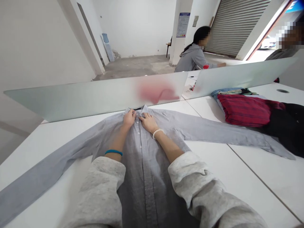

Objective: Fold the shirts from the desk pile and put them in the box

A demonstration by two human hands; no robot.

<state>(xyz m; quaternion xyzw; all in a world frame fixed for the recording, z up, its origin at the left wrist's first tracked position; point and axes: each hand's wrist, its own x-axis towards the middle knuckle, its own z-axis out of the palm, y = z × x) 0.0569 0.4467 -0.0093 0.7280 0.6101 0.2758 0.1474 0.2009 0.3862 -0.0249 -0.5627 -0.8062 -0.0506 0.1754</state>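
Note:
A grey button-up shirt [144, 167] lies front-up on the white table [261, 177], both sleeves spread out to the sides. My left hand [129, 119] and my right hand [148, 122] are together at the collar [142, 110], fingers curled and pinching the fabric beside the top button. A blue band circles my left wrist and a white bead bracelet my right. Grey sweater sleeves cover my forearms.
A frosted glass divider [95, 95] runs along the table's far edge. A pile of folded clothes, red plaid [244, 110] on top and dark cloth [285, 126] beside it, sits at right. Beyond the divider a person in a grey hoodie [193, 57] works at another table.

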